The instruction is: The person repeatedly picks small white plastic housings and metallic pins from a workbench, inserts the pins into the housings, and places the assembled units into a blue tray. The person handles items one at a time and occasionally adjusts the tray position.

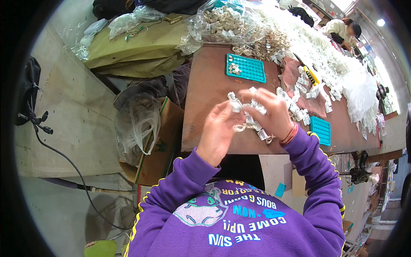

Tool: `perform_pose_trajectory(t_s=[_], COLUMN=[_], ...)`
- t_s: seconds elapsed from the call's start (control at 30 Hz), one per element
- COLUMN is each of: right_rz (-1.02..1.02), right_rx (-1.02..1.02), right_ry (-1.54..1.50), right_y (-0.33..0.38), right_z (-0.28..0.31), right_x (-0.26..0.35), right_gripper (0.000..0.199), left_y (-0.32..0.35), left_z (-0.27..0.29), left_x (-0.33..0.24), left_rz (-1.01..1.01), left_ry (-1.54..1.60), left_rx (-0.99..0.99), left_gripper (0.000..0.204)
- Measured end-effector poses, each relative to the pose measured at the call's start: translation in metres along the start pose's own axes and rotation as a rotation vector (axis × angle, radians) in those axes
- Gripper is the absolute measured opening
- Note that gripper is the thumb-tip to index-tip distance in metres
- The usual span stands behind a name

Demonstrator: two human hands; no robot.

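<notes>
Over the near part of the brown table, my left hand (pixel 217 132) is closed, its thumb and fingertips on a small clear-white plastic piece (pixel 235 104). Close by on the right, my right hand (pixel 276 115) has its fingers curled in toward that piece; they are blurred, and what they pinch is hidden. Beneath and between the hands lie more white plastic pieces (pixel 262 134) with a loop of beige cord (pixel 240 128). Beyond them sits a teal compartment tray (pixel 253 70) with several small round silvery discs (pixel 233 68) at its left end.
A second teal tray (pixel 320 130) lies right of my hands. Yellow-handled pliers (pixel 311 76) rest on a pinkish cloth (pixel 291 68). White pieces heap along the right side, and a clear bag (pixel 222 25) of corded pieces stands at the back. A cardboard box (pixel 160 150) stands left; another person (pixel 338 32) sits far right.
</notes>
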State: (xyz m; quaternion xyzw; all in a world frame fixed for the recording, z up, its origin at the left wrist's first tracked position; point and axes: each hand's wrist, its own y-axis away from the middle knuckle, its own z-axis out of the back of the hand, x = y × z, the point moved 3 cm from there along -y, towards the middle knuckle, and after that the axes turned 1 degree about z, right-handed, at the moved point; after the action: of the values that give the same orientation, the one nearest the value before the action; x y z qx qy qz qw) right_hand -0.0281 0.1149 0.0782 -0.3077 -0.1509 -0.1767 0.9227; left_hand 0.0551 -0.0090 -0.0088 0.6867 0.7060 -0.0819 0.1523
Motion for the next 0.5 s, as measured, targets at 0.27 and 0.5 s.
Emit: perform_pose_trajectory(t_s=[0.27, 0.5], right_rz=[-0.188, 0.027], right_rx=[0.231, 0.327], right_ry=[0.223, 0.497], right_y=[-0.018, -0.018], right_z=[-0.021, -0.045], right_x=[-0.055, -0.049], right_gripper=[0.011, 0.005], left_y=[0.002, 0.002], left_z=[0.02, 0.022], left_x=[-0.012, -0.011], left_rz=[-0.291, -0.205], left_ry=[-0.237, -0.118], left_rx=[-0.021, 0.01], left_gripper=[0.018, 0.02])
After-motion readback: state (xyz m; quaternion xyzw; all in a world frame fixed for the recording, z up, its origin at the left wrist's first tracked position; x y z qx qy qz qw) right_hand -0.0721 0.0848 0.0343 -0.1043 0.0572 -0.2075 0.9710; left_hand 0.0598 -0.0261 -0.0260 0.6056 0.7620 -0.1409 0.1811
